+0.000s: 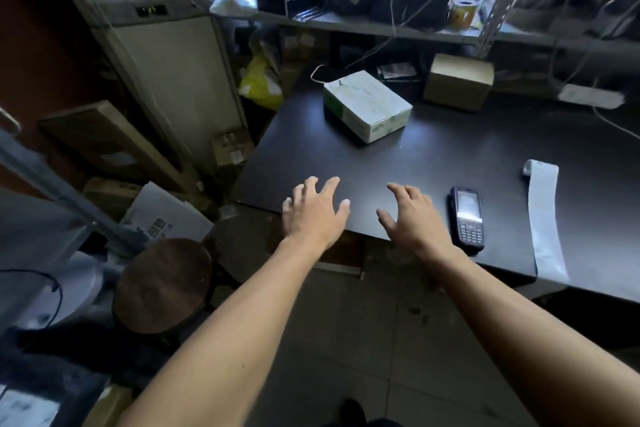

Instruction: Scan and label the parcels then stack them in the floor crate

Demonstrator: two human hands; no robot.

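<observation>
**Both hands empty over the worktop's near edge**

The left hand (313, 210) and right hand (410, 217) hover side by side at the near edge of the dark worktop (450, 156), fingers spread and relaxed, holding nothing. A white parcel (367, 105) sits toward the worktop's far left corner, with a brown cardboard box (458, 81) at the far edge beside it. A handheld scanner (466, 217) lies just right of the right hand, and a strip of labels (543, 215) drapes over the near edge farther right.

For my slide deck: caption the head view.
Both open hands reach over the black table toward a white parcel, scanner alongside.
</observation>
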